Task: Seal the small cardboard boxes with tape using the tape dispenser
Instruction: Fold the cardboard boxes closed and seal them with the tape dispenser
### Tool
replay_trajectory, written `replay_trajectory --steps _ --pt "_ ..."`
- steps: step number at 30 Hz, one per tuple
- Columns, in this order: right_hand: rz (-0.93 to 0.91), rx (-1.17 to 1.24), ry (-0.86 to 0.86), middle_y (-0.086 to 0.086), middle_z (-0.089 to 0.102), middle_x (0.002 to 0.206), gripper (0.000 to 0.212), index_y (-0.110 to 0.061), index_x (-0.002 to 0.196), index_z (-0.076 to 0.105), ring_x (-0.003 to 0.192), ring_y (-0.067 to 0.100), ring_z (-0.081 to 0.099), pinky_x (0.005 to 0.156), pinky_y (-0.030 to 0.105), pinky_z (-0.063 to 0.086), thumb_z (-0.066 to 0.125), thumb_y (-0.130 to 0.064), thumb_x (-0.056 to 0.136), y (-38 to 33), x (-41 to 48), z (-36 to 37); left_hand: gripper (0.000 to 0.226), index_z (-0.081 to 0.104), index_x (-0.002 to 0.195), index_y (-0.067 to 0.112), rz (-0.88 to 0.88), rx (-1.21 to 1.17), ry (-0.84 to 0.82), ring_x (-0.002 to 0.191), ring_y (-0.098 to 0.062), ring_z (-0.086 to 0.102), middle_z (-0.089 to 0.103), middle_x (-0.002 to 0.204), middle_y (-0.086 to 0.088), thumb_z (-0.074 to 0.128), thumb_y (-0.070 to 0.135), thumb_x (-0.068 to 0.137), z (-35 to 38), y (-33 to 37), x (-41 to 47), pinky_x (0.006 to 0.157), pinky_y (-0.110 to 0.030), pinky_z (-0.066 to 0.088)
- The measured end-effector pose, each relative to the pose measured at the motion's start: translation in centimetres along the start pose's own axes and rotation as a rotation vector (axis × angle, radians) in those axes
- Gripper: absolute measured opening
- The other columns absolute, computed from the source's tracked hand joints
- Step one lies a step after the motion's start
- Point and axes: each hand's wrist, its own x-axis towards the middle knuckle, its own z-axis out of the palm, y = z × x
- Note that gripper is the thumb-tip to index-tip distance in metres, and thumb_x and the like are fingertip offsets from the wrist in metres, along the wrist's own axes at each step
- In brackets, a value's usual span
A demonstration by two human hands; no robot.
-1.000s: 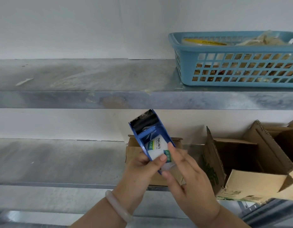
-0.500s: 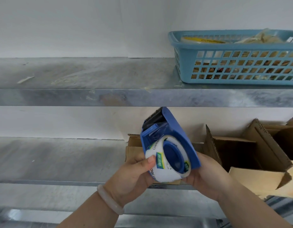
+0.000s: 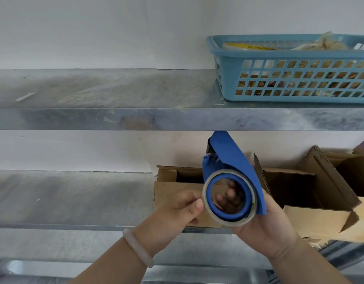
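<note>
Gripping tape dispenser from 5 o'clock with right hand, cutter end up at 12, in front of open small cardboard box. Pinching tape roll rim at 9 o'clock with left hand, likely hunting loose end.

A storeroom or packing corner, by the look of it; bare galvanised metal shelves run across the view, the upper shelf at 12 o'clock and the lower shelf at 9 o'clock, both scuffed and stained, set against a plain white wall; a blue plastic basket of wrapped packets stands on the upper shelf at 1 o'clock; open cardboard boxes with raised flaps crowd the lower shelf from the centre out to 3 o'clock; a blue tape dispenser loaded with clear packing tape is held just in front of them, near the centre.
</note>
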Motion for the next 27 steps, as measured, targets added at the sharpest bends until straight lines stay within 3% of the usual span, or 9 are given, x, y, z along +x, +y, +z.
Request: replay_trajectory --steps 2,3,5,7,10,12,14,21,27 --pt "-0.079 -0.001 -0.015 0.027 0.06 0.116 0.058 0.005 0.136 0.044 0.115 0.039 0.053 0.11 0.048 0.032 0.011 -0.034 0.108 -0.8 -0.1 0.0 0.043 0.063 0.109 0.034 0.051 0.095 0.097 0.1 -0.008 0.062 0.066 0.106 0.012 0.056 0.063 0.078 -0.1 -0.1 0.3 0.084 -0.029 0.055" --pt "-0.09 0.01 -0.139 0.023 0.063 0.102 0.049 0.003 0.13 0.051 0.102 0.035 0.059 0.109 0.049 0.035 0.023 -0.032 0.108 -1.3 0.5 -0.1 0.04 0.062 0.108 0.038 0.103 0.184 0.186 0.101 -0.006 0.059 0.063 0.105 0.017 0.06 0.065 0.077 -0.5 -0.5 0.6 0.084 -0.028 0.054" --pt "-0.051 -0.043 -0.177 0.013 0.061 0.075 0.032 -0.002 0.113 0.064 0.074 0.025 0.062 0.101 0.05 0.045 0.055 -0.029 0.098 -2.3 1.0 -1.0 0.039 0.057 0.115 0.041 0.276 0.503 0.42 0.111 0.003 0.048 0.056 0.115 0.024 0.063 0.059 0.081 -2.0 -1.3 1.4 0.092 -0.019 0.044" --pt "-0.044 -0.057 -0.203 0.01 0.058 0.068 0.029 -0.002 0.107 0.066 0.065 0.023 0.06 0.095 0.049 0.05 0.061 -0.028 0.094 -2.8 1.2 -1.8 0.052 0.049 0.134 0.034 0.381 0.829 0.554 0.127 0.0 0.034 0.047 0.136 0.017 0.062 0.049 0.085 -3.6 -2.3 2.7 0.107 -0.022 0.028" --pt "-0.036 -0.07 -0.123 0.01 0.052 0.059 0.035 -0.002 0.096 0.068 0.054 0.023 0.055 0.079 0.047 0.055 0.079 -0.03 0.078 -3.0 1.8 -1.7 0.06 0.042 0.142 0.03 0.197 0.967 0.413 0.14 -0.012 0.028 0.042 0.145 0.014 0.056 0.054 0.089 -5.4 -3.4 4.1 0.115 -0.029 0.018" --pt "-0.066 -0.138 -0.047 0.007 0.045 0.052 0.044 -0.005 0.084 0.068 0.046 0.02 0.048 0.067 0.041 0.055 0.091 -0.032 0.058 -2.8 2.1 -1.3 0.052 0.053 0.133 0.029 0.095 0.903 0.346 0.129 -0.012 0.041 0.052 0.134 0.014 0.057 0.055 0.088 -5.8 -4.6 4.7 0.108 -0.027 0.027" --pt "-0.076 -0.166 -0.033 0.007 0.042 0.05 0.044 -0.006 0.078 0.068 0.043 0.019 0.044 0.061 0.038 0.053 0.092 -0.034 0.053 -2.5 2.7 -1.0 0.046 0.058 0.126 0.028 0.093 0.858 0.362 0.118 -0.012 0.046 0.055 0.126 0.013 0.058 0.053 0.087 -5.7 -5.1 5.0 0.102 -0.026 0.033" --pt "-0.013 -0.359 0.021 0.008 0.045 0.048 0.053 -0.01 0.072 0.071 0.043 0.02 0.045 0.058 0.034 0.05 0.09 -0.053 0.047 -2.7 5.5 0.1 0.032 0.062 0.127 0.03 0.113 0.863 0.426 0.126 -0.015 0.04 0.052 0.134 0.01 0.051 0.035 0.097 -6.0 -6.9 6.4 0.112 -0.026 0.026" --pt "0.023 -0.469 0.068 0.011 0.046 0.046 0.066 -0.009 0.064 0.067 0.041 0.021 0.046 0.052 0.03 0.05 0.087 -0.067 0.039 -3.1 6.9 0.6 0.034 0.055 0.132 0.037 0.09 0.842 0.172 0.145 -0.007 0.016 0.035 0.15 0.018 0.048 0.038 0.098 -7.8 -6.7 6.3 0.12 -0.027 0.01"
